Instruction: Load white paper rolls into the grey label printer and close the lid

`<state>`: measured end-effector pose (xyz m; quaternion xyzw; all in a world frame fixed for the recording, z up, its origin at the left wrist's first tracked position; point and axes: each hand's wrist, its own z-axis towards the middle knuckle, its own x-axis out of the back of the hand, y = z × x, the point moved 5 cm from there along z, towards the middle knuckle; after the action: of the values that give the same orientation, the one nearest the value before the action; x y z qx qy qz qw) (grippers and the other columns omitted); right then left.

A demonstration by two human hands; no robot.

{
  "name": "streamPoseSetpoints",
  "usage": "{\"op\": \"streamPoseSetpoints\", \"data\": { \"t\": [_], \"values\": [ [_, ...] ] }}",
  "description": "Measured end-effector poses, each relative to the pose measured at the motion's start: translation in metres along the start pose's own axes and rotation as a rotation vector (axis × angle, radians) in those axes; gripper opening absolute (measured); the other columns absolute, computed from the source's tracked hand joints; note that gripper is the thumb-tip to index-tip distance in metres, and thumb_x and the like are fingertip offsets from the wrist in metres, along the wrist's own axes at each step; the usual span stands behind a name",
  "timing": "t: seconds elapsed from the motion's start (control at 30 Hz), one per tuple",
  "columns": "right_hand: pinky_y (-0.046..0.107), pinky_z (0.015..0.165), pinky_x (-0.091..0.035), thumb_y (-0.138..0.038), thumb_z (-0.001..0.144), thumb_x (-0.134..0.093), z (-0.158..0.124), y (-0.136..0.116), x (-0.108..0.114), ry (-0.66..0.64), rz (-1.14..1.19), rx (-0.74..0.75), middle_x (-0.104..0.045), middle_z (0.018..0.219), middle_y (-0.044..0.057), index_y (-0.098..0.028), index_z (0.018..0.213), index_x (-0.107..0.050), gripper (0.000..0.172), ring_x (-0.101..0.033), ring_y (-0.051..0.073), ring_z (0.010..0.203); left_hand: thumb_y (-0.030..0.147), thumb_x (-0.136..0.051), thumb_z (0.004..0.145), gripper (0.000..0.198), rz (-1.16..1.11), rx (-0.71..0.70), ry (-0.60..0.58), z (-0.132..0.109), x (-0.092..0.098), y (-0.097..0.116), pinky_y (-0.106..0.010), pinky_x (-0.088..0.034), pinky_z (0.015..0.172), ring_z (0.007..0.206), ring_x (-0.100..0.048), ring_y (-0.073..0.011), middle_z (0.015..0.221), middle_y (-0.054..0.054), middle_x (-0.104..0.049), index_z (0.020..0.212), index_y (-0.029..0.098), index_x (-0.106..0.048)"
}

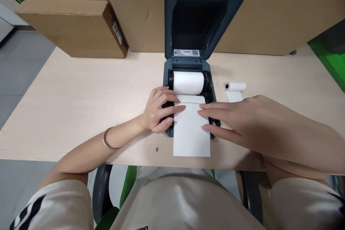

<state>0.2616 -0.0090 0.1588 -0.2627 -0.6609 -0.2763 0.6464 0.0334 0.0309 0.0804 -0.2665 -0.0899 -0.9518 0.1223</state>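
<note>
A dark blue-grey label printer (185,64) stands on the table with its lid (171,18) raised at the back. Inside it a white label roll (188,82) sits between black holders, and its paper strip (192,133) runs forward over the printer's front onto the tabletop. My left hand (163,109) rests at the printer's left side, fingers spread, with fingertips on the strip's left edge. From the right, my right hand (229,116) reaches over with fingers stretched, their tips at the strip's right edge. Neither hand grips the paper.
Right of the printer lies a small white paper roll (237,86) with its end unrolled. A cardboard box (70,32) stands at the back left, and a large cardboard panel (258,18) rises behind the printer. The table's front edge (161,165) is close to my body.
</note>
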Motion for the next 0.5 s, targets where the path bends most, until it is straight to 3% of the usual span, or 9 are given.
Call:
{"op": "streamPoseSetpoints", "data": {
  "t": [0.17,0.3,0.4,0.5],
  "values": [
    [0.034,0.058,-0.033,-0.041,0.111,-0.060,0.000,0.000,0.005,0.028,0.032,0.010,-0.087,0.124,0.004,-0.026,0.126,-0.080,0.030,-0.057,0.013,0.053,0.044,-0.035,0.112,0.048,0.038,-0.022,0.032,0.001,0.001,0.001,-0.049,-0.063,0.095,0.100,-0.076,-0.0266,0.096,-0.006,-0.076,0.117,0.028,-0.080],
    [0.036,0.060,-0.038,-0.039,0.112,-0.058,0.010,0.008,0.033,0.148,0.215,-0.035,-0.086,0.110,0.001,-0.027,0.115,-0.081,0.026,-0.063,0.015,0.058,0.042,-0.041,0.110,0.040,0.023,-0.056,0.113,0.002,0.001,0.000,-0.046,-0.064,0.094,0.098,-0.074,-0.0253,0.100,-0.006,-0.073,0.120,0.027,-0.077],
    [0.043,0.067,-0.049,-0.049,0.112,-0.057,0.022,0.028,0.054,0.277,0.381,-0.206,-0.083,0.100,0.003,-0.029,0.100,-0.079,0.032,-0.067,0.021,0.066,0.047,-0.052,0.104,0.043,-0.046,-0.054,0.220,-0.001,0.000,-0.006,-0.046,-0.065,0.093,0.103,-0.074,-0.0265,0.109,-0.008,-0.071,0.136,0.025,-0.070],
    [0.050,0.080,-0.059,-0.055,0.111,-0.057,0.030,0.063,0.055,0.477,0.479,-0.457,-0.082,0.114,0.007,-0.036,0.104,-0.075,0.027,-0.074,0.027,0.082,0.058,-0.058,0.100,0.058,-0.148,-0.010,0.296,-0.008,-0.002,-0.014,-0.049,-0.065,0.095,0.113,-0.073,-0.0298,0.117,-0.008,-0.070,0.149,0.027,-0.063]
  ]
}}
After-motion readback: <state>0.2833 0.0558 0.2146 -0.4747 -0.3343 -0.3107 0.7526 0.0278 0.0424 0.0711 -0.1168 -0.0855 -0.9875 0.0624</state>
